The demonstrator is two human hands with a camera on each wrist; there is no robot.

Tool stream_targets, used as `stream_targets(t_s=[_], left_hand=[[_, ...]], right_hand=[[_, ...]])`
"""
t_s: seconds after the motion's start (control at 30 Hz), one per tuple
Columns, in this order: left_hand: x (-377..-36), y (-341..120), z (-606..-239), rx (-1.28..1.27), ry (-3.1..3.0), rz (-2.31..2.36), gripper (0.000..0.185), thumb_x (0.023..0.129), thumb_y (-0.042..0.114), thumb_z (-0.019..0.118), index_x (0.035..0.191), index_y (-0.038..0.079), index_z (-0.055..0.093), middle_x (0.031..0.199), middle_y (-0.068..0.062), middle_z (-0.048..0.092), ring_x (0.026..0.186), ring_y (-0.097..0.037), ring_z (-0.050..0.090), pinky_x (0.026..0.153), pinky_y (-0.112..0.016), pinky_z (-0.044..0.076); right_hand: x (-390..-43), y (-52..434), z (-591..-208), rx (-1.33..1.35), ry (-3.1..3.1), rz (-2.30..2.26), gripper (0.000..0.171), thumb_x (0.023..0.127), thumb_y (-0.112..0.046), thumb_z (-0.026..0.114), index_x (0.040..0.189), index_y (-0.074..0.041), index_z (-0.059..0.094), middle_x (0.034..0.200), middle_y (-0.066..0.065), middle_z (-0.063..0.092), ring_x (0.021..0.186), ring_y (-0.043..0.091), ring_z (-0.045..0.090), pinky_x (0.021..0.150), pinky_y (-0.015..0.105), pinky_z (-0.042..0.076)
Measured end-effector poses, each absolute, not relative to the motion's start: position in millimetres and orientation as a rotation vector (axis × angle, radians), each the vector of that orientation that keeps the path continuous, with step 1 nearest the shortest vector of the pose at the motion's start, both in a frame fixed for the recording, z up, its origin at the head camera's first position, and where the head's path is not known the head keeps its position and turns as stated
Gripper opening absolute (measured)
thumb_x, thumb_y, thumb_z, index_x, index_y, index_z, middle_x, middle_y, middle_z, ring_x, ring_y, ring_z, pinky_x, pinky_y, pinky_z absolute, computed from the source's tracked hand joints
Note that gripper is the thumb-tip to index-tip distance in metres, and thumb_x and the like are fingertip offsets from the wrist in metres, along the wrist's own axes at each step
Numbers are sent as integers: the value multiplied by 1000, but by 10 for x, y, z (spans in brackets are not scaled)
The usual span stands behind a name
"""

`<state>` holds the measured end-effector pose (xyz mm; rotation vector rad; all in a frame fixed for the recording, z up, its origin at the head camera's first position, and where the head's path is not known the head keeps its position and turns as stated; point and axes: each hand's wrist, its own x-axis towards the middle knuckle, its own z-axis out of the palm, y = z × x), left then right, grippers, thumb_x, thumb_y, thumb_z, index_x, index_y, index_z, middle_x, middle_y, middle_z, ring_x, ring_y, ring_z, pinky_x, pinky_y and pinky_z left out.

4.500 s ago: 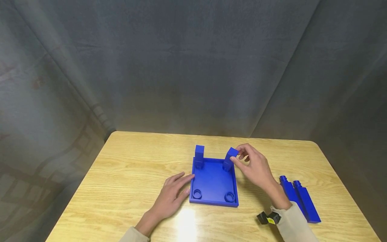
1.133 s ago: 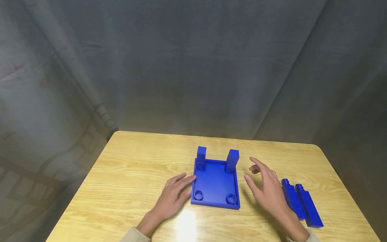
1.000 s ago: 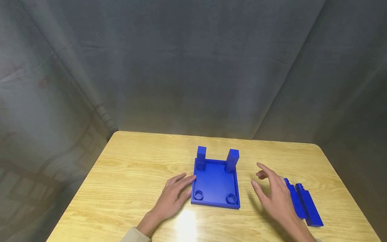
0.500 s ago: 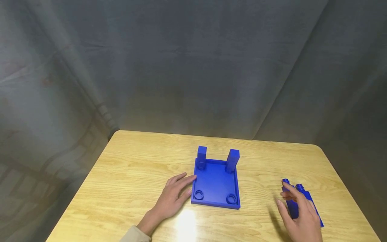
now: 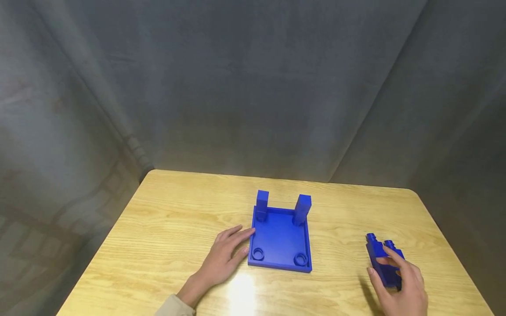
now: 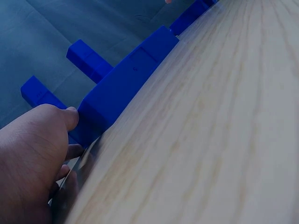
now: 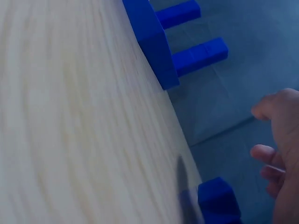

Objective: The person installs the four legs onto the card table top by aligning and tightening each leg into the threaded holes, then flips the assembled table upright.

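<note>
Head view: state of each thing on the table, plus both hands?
Blue tray: flat on the table, two near sockets unfilled.
Two upright legs: standing in the far sockets.
Two loose legs: lying side by side.
Left hand: flat, fingertips against the tray's left edge.
Right hand: fingers curling round the loose legs.

Two bare hands, one beige cuff showing

The left hand (image 5: 221, 259) is wearing a light beige long sleeve (image 5: 174, 306), its cuff ending at the wrist; the right hand (image 5: 399, 285) is showing no ring, watch or glove.
</note>
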<state>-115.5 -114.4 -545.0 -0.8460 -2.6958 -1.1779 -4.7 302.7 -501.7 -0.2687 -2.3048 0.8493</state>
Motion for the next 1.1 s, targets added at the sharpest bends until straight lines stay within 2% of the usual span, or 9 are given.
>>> stream_targets(t_s=[0.1, 0.2, 0.3, 0.37, 0.43, 0.47, 0.67, 0.93, 1.1], left_hand=[[-1159, -1146, -5453, -837, -2703, -1179, 51, 114, 33, 60, 164, 25, 57, 163, -3, 61, 154, -42, 48, 120, -77, 37], [-1171, -1142, -5450, -840, -2714, -1186, 51, 114, 34, 60, 164, 26, 57, 163, -2, 60, 155, -41, 48, 121, -77, 37], [-1174, -1138, -5449, -837, -2722, -1193, 51, 114, 35, 59, 164, 26, 56, 164, -2, 60, 156, -41, 47, 122, -76, 36], [-1173, -1137, -5451, -836, -2721, -1194, 51, 114, 35, 59, 164, 26, 56, 164, -1, 60, 156, -41, 47, 122, -76, 36], [-1172, -1138, -5453, -836, -2719, -1184, 51, 114, 35, 59, 164, 27, 56, 164, -1, 60, 155, -41, 47, 121, -76, 37], [-1172, -1139, -5454, -836, -2716, -1183, 51, 114, 34, 59, 164, 27, 56, 164, -1, 60, 155, -41, 48, 121, -76, 37], [-1171, -1144, -5460, -836, -2699, -1178, 51, 113, 34, 60, 164, 27, 57, 163, -1, 61, 154, -41, 49, 120, -76, 38], [-1160, -1148, -5471, -833, -2679, -1170, 51, 113, 33, 62, 163, 27, 59, 162, 1, 62, 153, -40, 50, 120, -75, 39], [-1158, -1149, -5463, -828, -2690, -1171, 51, 113, 33, 62, 163, 27, 58, 162, 1, 62, 154, -40, 50, 121, -74, 38]], right_hand=[[-48, 3081, -5053, -336, -2308, 818, 77, 68, 8, 95, 141, -1, 70, 111, -59, 42, 120, -1, 47, 96, 23, 29], [-51, 3139, -5081, -362, -2335, 802, 78, 68, 4, 97, 140, 0, 68, 112, -61, 37, 123, 31, 54, 98, 45, 29], [-60, 3195, -5101, -393, -2392, 795, 80, 70, -2, 98, 143, -2, 66, 111, -41, 62, 129, 51, 50, 101, 60, 28], [-66, 3229, -5110, -418, -2430, 793, 82, 72, -6, 98, 146, -2, 63, 115, -11, 77, 132, 53, 47, 104, 67, 26], [-73, 3258, -5119, -443, -2464, 788, 84, 74, -9, 98, 149, -3, 61, 122, 22, 76, 135, 54, 44, 107, 70, 24], [-74, 3268, -5124, -450, -2474, 786, 84, 75, -9, 98, 150, -2, 60, 125, 31, 72, 136, 55, 43, 108, 71, 24], [-78, 3309, -5158, -475, -2503, 798, 85, 79, -13, 96, 153, -2, 56, 130, 34, 70, 137, 57, 41, 112, 73, 21], [-91, 3304, -5165, -549, -2500, 775, 82, 83, 1, 91, 155, 2, 53, 125, 37, 72, 133, 55, 44, 109, 72, 22], [-99, 3284, -5173, -569, -2514, 776, 79, 84, 3, 91, 154, 2, 55, 126, 37, 72, 135, 55, 44, 115, 72, 23]])
